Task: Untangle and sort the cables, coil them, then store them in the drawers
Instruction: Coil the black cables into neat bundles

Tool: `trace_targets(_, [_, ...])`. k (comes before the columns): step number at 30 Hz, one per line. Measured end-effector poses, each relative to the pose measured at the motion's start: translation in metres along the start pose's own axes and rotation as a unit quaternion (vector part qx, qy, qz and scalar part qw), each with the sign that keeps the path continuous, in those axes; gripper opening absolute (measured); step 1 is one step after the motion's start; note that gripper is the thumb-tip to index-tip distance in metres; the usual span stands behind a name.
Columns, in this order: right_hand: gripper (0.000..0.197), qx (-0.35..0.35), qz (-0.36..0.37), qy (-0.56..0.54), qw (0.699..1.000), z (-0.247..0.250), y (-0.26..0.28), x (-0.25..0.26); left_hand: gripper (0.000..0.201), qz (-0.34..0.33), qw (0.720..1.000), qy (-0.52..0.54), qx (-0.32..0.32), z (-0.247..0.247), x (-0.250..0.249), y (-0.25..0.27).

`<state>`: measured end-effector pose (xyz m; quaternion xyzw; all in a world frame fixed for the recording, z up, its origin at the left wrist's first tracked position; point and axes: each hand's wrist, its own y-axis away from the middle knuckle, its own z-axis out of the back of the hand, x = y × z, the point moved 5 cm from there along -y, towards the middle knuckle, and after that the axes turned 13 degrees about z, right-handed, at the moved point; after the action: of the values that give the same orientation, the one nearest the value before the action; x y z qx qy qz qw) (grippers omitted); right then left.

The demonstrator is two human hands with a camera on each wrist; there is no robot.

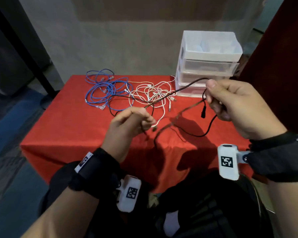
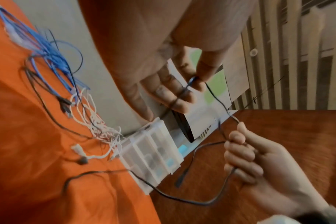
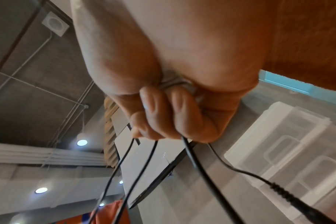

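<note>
A thin black cable (image 1: 187,85) hangs between both hands above the red table (image 1: 67,126). My right hand (image 1: 213,98) grips several strands of it in a fist (image 3: 163,118), and the cable's barrel plug (image 1: 203,114) dangles below. My left hand (image 1: 148,121) pinches the same cable (image 2: 217,100) between thumb and fingertips (image 2: 190,84). The cable's far part still runs into the pile on the table. Blue cables (image 1: 101,88) lie tangled at the back left. White cables (image 1: 155,93) lie tangled in the middle.
A white plastic drawer unit (image 1: 208,66) stands at the table's back right, its drawers closed and its open top tray holding small items. A dark bag (image 1: 205,212) sits below the table's front edge. A wooden panel (image 1: 282,66) rises on the right.
</note>
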<state>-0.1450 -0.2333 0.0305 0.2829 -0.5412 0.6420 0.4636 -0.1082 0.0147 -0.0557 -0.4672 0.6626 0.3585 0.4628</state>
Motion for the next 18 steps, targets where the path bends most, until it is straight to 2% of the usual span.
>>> trace_targets(2, [0.039, 0.004, -0.003, 0.016, 1.0, -0.003, 0.0, -0.006, 0.014, -0.025, 0.998, -0.016, -0.052, 0.01, -0.011, 0.003])
trace_targets(4, [0.04, -0.024, -0.017, 0.005, 1.0, -0.004, -0.005, -0.012, 0.018, -0.033, 0.995, -0.062, -0.073, 0.015, -0.016, 0.003])
trace_targets(7, [0.04, -0.115, -0.042, -0.052, 0.991, 0.005, -0.028, -0.021, 0.019, -0.029, 0.982, -0.182, -0.038, 0.017, -0.012, 0.0])
trace_targets(9, [0.037, -0.153, -0.044, -0.059, 0.985, 0.011, -0.05, -0.029, 0.026, -0.015, 0.951, -0.31, -0.007, 0.018, -0.001, -0.001])
trace_targets(10, [0.033, -0.153, -0.046, -0.054, 0.986, 0.013, -0.061, -0.037, 0.029, -0.002, 0.934, -0.357, -0.004, 0.021, 0.006, -0.001])
trace_targets(12, [0.018, -0.101, -0.083, -0.032, 0.991, 0.01, -0.076, -0.058, 0.029, 0.02, 0.928, -0.37, -0.038, 0.034, 0.016, -0.002])
trace_targets(13, [0.028, -0.063, -0.124, 0.01, 0.99, 0.01, -0.077, -0.071, 0.028, 0.024, 0.934, -0.351, -0.065, 0.041, 0.018, -0.002])
trace_targets(14, [0.053, -0.015, -0.165, 0.097, 0.981, 0.011, -0.074, -0.085, 0.028, 0.03, 0.942, -0.32, -0.092, 0.047, 0.02, -0.001])
trace_targets(15, [0.075, 0.032, -0.187, 0.214, 0.958, 0.013, -0.067, -0.093, 0.028, 0.042, 0.951, -0.283, -0.112, 0.052, 0.021, -0.001])
trace_targets(16, [0.087, 0.059, -0.174, 0.315, 0.931, 0.015, -0.061, -0.096, 0.028, 0.059, 0.96, -0.245, -0.123, 0.054, 0.022, 0.0])
trace_targets(17, [0.089, 0.061, -0.141, 0.379, 0.912, 0.013, -0.054, -0.091, 0.029, 0.078, 0.967, -0.21, -0.124, 0.054, 0.021, 0.001])
trace_targets(18, [0.085, 0.046, -0.092, 0.402, 0.91, 0.008, -0.047, -0.084, 0.029, 0.097, 0.971, -0.185, -0.118, 0.051, 0.019, 0.003])
